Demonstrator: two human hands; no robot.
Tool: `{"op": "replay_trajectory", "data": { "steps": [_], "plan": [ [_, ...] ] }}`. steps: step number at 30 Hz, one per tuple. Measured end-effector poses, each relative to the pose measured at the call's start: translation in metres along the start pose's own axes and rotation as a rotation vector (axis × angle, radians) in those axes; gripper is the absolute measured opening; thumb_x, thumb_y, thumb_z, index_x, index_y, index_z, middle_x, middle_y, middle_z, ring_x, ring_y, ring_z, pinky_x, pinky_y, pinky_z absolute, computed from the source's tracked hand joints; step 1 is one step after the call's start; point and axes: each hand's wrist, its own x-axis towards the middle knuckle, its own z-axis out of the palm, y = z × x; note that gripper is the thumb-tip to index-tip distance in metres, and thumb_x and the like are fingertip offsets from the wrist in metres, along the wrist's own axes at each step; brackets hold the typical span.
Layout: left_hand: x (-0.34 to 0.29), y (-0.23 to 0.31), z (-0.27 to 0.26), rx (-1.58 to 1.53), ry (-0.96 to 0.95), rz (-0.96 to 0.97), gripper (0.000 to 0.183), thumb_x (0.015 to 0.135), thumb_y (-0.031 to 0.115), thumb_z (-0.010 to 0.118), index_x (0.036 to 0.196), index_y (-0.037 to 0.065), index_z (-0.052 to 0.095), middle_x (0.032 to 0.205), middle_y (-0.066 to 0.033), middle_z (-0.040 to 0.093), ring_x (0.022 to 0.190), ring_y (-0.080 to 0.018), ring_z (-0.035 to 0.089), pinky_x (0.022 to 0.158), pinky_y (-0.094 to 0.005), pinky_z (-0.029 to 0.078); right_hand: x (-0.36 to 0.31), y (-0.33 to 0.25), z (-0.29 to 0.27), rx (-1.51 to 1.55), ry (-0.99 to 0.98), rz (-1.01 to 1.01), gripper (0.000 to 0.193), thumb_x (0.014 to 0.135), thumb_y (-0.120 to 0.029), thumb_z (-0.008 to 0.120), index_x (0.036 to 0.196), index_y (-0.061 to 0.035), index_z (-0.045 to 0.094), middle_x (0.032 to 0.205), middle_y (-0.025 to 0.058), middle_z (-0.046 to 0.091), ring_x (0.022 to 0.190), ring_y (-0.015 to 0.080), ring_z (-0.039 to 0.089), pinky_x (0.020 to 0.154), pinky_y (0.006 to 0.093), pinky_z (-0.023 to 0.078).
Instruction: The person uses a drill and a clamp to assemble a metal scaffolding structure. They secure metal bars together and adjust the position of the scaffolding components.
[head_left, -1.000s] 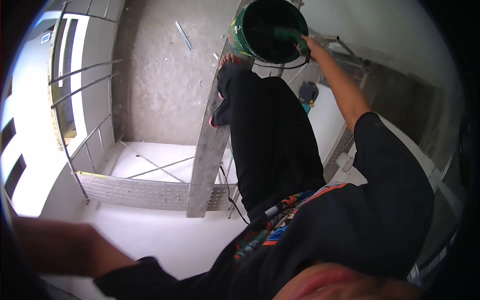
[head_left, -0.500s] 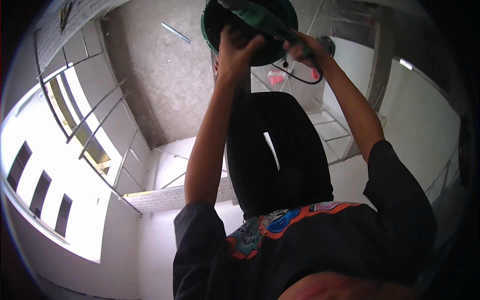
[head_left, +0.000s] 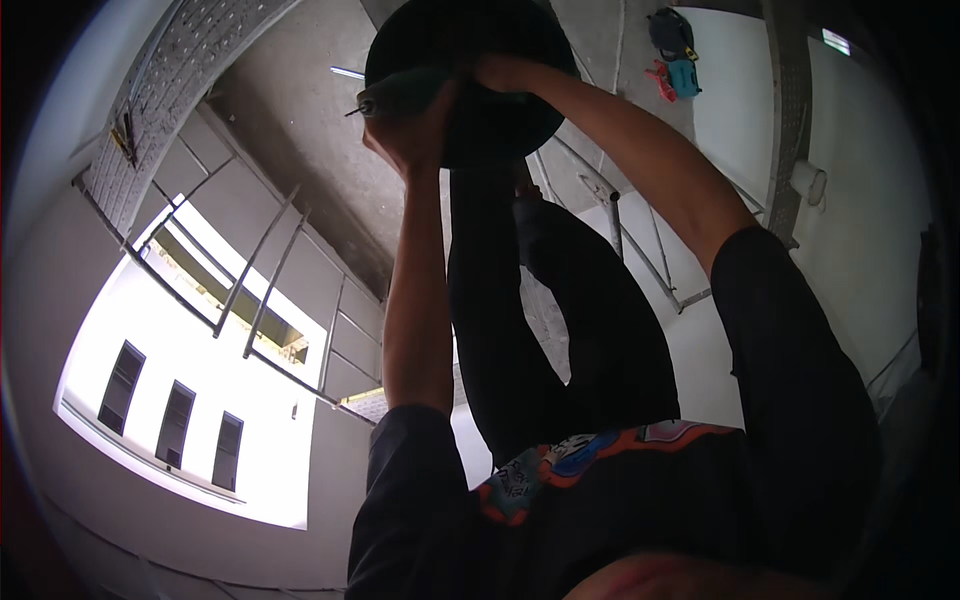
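A green corded power tool (head_left: 415,92) lies across the opening of a dark round bucket (head_left: 510,130) at the top of the view. Its narrow end, with what looks like a cord stub, sticks out past the left rim. My left hand (head_left: 405,140) is closed around that end. Farther right, over the bucket, my right hand (head_left: 505,74) bends inward with its fingers curled at the tool's other part. Shadow hides those fingertips and most of the bucket's inside.
A teal and red item (head_left: 680,80) and a dark round bag-like thing (head_left: 671,33) lie on the floor at upper right. Metal scaffold frames (head_left: 270,270) stand left, more tubes (head_left: 640,245) right. A perforated plank (head_left: 190,80) runs at upper left.
The tool has swung round, its narrow end now pointing left instead of right. My left hand has moved onto it, and my right hand has moved left over the bucket. The view has shifted.
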Motion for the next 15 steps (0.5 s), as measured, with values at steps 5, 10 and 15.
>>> {"op": "replay_trajectory", "data": {
  "steps": [5,10,15],
  "plan": [
    [0.017,-0.009,-0.006,0.063,0.104,0.111,0.064,0.047,0.034,0.095,0.095,0.003,0.067,0.094,-0.0084,0.069,0.089,-0.0216,0.067,0.083,-0.0365,0.054,-0.031,-0.043,-0.062,-0.085,0.476,0.214,0.027,0.089,-0.026,0.056,0.106,-0.0053,0.062,0.102,0.0149,0.065,0.095,0.0343,0.063,0.081,0.0414,0.049],
    [-0.023,0.021,-0.029,-0.079,0.23,0.302,0.062,0.054,0.027,0.095,0.101,0.004,0.062,0.1,-0.008,0.067,0.087,-0.0221,0.067,0.078,-0.0353,0.055,-0.133,-0.048,-0.087,-0.09,0.461,0.337,0.038,0.075,-0.012,0.069,0.11,-0.008,0.055,0.098,0.0121,0.058,0.097,0.0298,0.058,0.079,0.042,0.048],
    [-0.036,0.056,-0.066,0.059,0.232,0.328,0.05,0.069,0.038,0.086,0.093,0.003,0.06,0.088,-0.0037,0.065,0.083,-0.0163,0.065,0.073,-0.0262,0.054,-0.173,0.002,-0.031,0.7,0.177,0.567,0.067,0.067,-0.003,0.065,0.129,-0.0075,0.04,0.124,0.0125,0.05,0.12,0.0316,0.052,0.094,0.039,0.047]
  ]
}}
